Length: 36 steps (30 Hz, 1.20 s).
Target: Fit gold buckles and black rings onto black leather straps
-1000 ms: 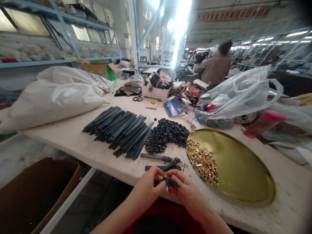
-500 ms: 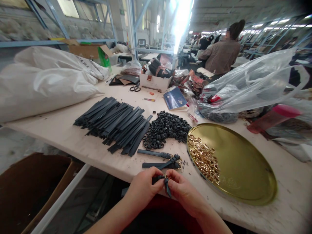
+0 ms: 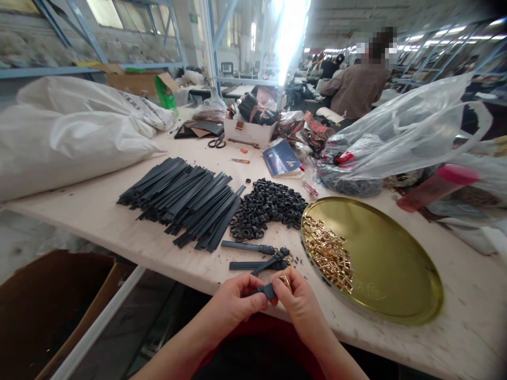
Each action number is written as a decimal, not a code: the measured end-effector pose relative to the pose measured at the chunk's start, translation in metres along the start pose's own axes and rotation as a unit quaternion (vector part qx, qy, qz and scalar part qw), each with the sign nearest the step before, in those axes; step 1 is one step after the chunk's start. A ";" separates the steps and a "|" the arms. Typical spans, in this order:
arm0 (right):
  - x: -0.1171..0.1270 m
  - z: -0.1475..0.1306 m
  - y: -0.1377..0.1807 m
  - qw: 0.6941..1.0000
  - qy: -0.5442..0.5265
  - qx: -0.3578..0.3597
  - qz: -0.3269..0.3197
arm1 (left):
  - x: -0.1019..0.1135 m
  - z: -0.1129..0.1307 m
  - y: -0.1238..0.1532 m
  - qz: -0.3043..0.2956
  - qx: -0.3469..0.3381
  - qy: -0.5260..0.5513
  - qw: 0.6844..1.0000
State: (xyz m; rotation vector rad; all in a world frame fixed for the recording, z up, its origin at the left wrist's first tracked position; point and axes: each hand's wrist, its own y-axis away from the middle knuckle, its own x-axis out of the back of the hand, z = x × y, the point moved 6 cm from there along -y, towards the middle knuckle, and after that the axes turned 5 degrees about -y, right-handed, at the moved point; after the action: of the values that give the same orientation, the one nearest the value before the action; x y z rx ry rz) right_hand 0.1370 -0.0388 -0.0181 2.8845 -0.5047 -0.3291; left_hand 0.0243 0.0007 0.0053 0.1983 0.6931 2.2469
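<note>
One round gold tray (image 3: 392, 274) on the worktop (image 3: 119, 232). In it: one heap of gold buckles (image 3: 330, 258). Left of it: one heap of black loops (image 3: 267, 208), one stack of black straps (image 3: 186, 203), two buckled straps (image 3: 249, 247). Pieces in heaps and stack too many to count. Beyond it: one blue booklet (image 3: 281, 157), one pair of scissors (image 3: 217, 142). Far left: two white sacks (image 3: 67, 137). Near left: left hand (image 3: 233, 306), right hand (image 3: 303, 306), one held strap (image 3: 266, 290).

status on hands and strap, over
Left hand, right hand both shut on black strap, gold buckle at its end. Buckled straps lie just beyond. Gold tray right, apart.
</note>
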 end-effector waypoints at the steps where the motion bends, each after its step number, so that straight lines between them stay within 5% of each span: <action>1: 0.003 0.001 0.001 0.999 0.036 0.010 0.019 | -0.001 0.000 0.002 0.001 0.001 0.002 1.000; 5: 0.011 -0.001 0.007 0.990 0.121 0.054 0.048 | -0.001 -0.003 0.007 0.009 0.005 -0.003 1.000; 10: 0.005 -0.003 0.018 0.981 0.179 0.042 -0.065 | -0.002 -0.011 0.012 -0.015 -0.006 -0.028 0.999; 16: 0.003 -0.017 0.031 0.929 0.334 0.135 -0.086 | -0.007 -0.014 0.017 -0.051 -0.021 -0.020 0.998; 22: 0.005 -0.012 0.037 0.948 0.291 0.063 -0.114 | -0.012 -0.016 0.016 -0.055 -0.007 -0.013 0.998; 27: 0.000 -0.009 0.039 0.950 0.279 0.080 -0.118 | -0.018 -0.026 0.010 -0.047 -0.013 -0.004 0.999; 36: 0.005 -0.008 0.032 0.947 0.281 0.069 -0.138 | -0.011 -0.014 0.015 -0.121 -0.013 -0.025 0.992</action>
State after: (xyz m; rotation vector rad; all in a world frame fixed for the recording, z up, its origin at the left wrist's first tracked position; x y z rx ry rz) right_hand 0.1337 -0.0686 -0.0038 2.9835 -0.0233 0.5073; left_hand 0.0177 -0.0217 0.0020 0.1489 0.6252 2.0114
